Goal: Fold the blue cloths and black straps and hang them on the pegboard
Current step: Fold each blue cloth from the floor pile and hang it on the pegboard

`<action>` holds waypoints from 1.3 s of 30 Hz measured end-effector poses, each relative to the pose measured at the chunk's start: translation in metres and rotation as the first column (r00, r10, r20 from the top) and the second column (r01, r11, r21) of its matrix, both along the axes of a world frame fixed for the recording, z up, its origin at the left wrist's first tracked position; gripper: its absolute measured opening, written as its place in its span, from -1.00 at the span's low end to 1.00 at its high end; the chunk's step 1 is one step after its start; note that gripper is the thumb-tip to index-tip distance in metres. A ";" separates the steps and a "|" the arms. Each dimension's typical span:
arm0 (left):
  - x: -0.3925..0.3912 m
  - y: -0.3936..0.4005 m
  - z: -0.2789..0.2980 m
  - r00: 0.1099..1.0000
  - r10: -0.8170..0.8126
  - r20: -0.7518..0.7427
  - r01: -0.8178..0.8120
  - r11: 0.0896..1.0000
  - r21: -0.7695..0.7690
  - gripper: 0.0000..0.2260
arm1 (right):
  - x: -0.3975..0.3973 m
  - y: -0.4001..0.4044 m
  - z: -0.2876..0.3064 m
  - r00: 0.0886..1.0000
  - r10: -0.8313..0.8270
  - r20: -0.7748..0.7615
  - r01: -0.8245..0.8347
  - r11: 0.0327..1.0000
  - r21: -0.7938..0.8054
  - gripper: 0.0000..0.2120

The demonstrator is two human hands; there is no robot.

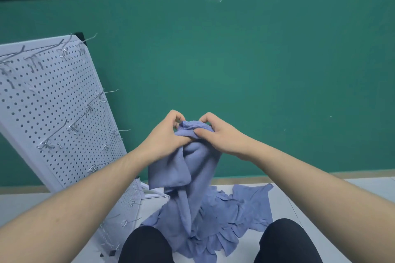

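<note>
In the centre of the frame, the left hand [165, 134] and the right hand [215, 133] both pinch the top edge of one blue cloth [188, 168], fingers curled on it; it hangs down to the heap of blue cloths [235, 213] at the bottom centre; the edge is bunched, so the fold may come out crooked, or the hanging part may drag the heap; the pegboard [55, 109] at left carries bare hooks [106, 93]; no container shows.
</note>
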State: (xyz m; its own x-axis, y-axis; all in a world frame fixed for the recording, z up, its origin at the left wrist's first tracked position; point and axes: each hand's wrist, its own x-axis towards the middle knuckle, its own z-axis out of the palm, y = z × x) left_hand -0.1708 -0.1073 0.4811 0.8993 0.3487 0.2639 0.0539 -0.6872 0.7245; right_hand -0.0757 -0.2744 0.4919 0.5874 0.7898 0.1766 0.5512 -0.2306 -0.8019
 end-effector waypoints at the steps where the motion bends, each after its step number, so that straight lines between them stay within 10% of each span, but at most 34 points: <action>1: -0.002 0.003 0.001 0.998 0.009 -0.059 -0.006 0.999 0.049 -0.72 | 0.000 0.000 0.001 0.999 -0.033 0.019 0.032 0.999 0.024 -0.86; 5: -0.009 0.015 -0.002 0.972 0.029 -0.235 0.010 0.987 0.161 -0.77 | 0.010 -0.007 0.003 0.979 -0.151 0.136 0.142 0.987 0.077 -0.88; 16: -0.018 0.018 -0.019 0.967 -0.041 -0.251 0.011 0.993 -0.118 -0.69 | 0.031 -0.032 0.009 0.945 -0.320 0.061 0.280 0.894 0.348 -0.68; 32: -0.031 0.035 0.002 0.968 -0.097 -0.231 0.013 0.940 -0.341 -0.63 | 0.063 -0.061 0.001 0.908 -0.352 -0.227 0.404 0.880 0.249 -0.71; 39: -0.033 0.043 0.000 0.994 0.051 -0.092 -0.094 0.818 -0.567 -0.82 | 0.064 -0.061 -0.005 0.895 -0.440 -0.073 0.446 0.887 0.121 -0.69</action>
